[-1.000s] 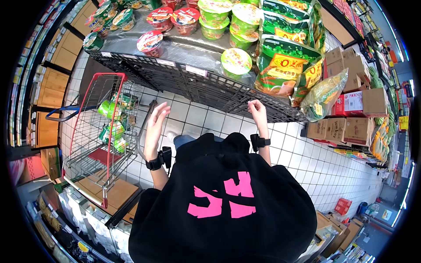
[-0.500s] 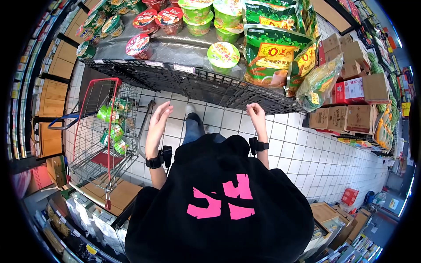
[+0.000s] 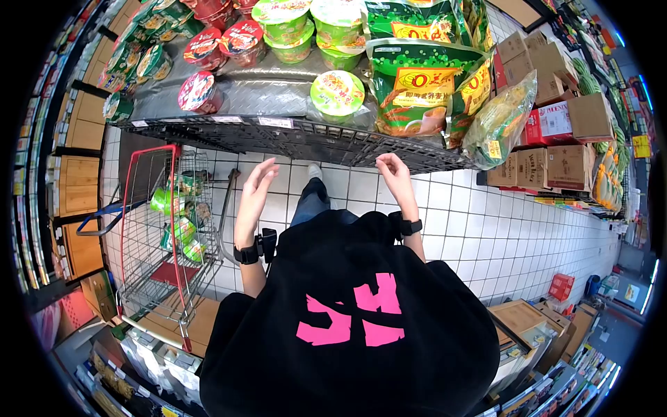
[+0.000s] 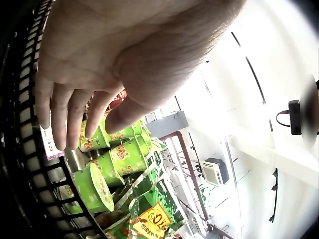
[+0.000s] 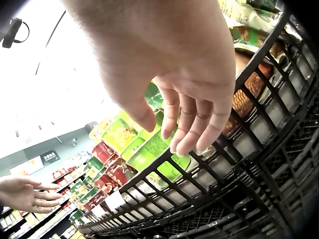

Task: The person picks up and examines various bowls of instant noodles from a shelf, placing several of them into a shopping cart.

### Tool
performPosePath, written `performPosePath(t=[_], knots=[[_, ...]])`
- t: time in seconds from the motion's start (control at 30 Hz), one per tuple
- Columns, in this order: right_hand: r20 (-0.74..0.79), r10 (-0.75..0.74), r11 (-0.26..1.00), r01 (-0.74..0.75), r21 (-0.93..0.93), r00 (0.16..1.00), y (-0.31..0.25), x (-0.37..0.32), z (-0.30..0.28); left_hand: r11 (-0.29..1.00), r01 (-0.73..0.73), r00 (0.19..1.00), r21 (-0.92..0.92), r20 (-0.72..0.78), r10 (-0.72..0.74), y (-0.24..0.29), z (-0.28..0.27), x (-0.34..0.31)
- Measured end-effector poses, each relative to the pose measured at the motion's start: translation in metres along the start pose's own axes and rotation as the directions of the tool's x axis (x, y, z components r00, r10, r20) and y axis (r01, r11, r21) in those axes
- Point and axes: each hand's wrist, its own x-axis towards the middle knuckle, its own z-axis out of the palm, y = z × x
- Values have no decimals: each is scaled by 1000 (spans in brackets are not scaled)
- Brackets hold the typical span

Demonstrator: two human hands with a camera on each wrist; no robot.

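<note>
Left hand (image 3: 256, 182): fingers relaxed, empty | right hand (image 3: 392, 174): loosely spread, empty | green noodle cup (image 3: 337, 94): just beyond both, retained by shelf rail (image 3: 292, 139).

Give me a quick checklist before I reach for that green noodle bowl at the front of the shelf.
1. Left hand free: ok, fingers straight, holding nothing.
2. Right hand free: ok, fingers loosely curled, holding nothing.
3. Green noodle bowl reachable: ok, it stands alone just behind the shelf edge.
4. Bowl clear of the oat bag beside it: cannot tell.
5. Cart has room: ok, at your left, only partly filled.
</note>
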Motion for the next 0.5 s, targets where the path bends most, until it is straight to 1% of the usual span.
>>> performPosePath(t=[0.1,0.17,0.23,0.3,0.37,0.43,0.47,0.5], knots=[[8,1,1000,0,-26,1000,-10,12,1,1000,-29,999,-9,14,29,5,2,21],[-4,-62,998,62,-18,998,-16,20,6,999,-36,999,-1,24,36,5,1,34],[-5,-52,998,52,-22,999,-28,29,9,999,-47,998,10,46,47,5,-2,48],[-12,-88,995,87,-40,996,-38,38,15,998,-58,997,18,53,57,6,-4,62],[8,-56,998,56,3,998,-39,49,21,997,-74,995,13,63,73,8,-4,78],[30,-83,994,85,-61,996,-37,64,28,996,-87,994,19,70,85,11,-8,91],[34,-87,994,89,-61,996,-33,72,33,996,-85,994,18,68,84,10,-10,98],[53,-122,984,128,-127,991,-33,80,38,996,-85,994,15,67,84,10,-12,105]])
